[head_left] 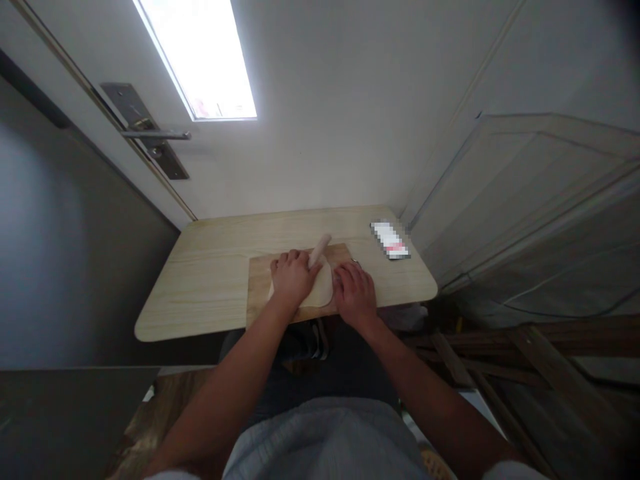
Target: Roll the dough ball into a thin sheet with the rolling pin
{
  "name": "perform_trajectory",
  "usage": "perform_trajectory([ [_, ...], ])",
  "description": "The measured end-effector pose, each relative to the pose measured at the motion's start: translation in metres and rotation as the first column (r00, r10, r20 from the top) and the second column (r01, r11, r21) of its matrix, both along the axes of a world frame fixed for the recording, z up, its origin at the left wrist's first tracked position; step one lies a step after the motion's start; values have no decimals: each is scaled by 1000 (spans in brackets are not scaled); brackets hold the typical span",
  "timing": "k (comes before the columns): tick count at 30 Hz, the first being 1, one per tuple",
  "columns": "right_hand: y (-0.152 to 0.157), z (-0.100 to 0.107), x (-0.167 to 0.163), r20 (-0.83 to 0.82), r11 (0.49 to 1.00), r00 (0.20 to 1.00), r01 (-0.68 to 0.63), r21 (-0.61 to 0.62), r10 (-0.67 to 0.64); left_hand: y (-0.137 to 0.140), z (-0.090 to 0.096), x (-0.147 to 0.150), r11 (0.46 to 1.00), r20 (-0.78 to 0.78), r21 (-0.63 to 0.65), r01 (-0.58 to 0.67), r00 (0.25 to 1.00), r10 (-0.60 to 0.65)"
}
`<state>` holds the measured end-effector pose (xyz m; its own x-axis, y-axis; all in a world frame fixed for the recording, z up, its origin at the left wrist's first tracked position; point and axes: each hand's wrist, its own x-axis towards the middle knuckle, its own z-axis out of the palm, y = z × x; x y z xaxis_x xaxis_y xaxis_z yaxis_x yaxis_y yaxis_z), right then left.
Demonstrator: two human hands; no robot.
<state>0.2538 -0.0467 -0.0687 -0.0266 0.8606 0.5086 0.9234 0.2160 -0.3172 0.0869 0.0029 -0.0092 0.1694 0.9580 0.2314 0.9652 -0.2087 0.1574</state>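
A flat, pale sheet of dough (320, 288) lies on a wooden board (257, 287). My left hand (295, 275) rests over a wooden rolling pin (320, 249) on the dough, its palm covering most of the pin. The pin's bare end sticks out toward the far right. At the right edge of the dough is my right hand (355, 290), fingers curled down and thumb against the sheet. Its fingertips are partly hidden. Beyond them, a small shiny curved thing shows, too small to name.
The board sits at the front edge of a light wood table (200, 280). A phone (390, 240) lies at the back right. Behind stands a white door with a metal handle (157, 135). Wooden beams (500, 360) are low on the right.
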Motion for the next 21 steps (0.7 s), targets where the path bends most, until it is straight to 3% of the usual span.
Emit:
perform_trajectory([
  [8, -1, 1, 1, -4, 1000, 1000, -21, 17, 21, 3, 3, -2, 1000, -3, 2, -13, 1000, 13],
  [13, -1, 2, 1, -16, 1000, 1000, -17, 8, 17, 13, -6, 0, 1000, -25, 5, -9, 1000, 9],
  [17, -1, 3, 1, -25, 1000, 999, -26, -10, 26, 3, -10, 10, 999, -44, 51, -13, 999, 15],
  [21, 0, 5, 2, -35, 999, 999, -37, -27, 36, -11, -5, 18, 995, -33, 38, 87, 996, -86],
])
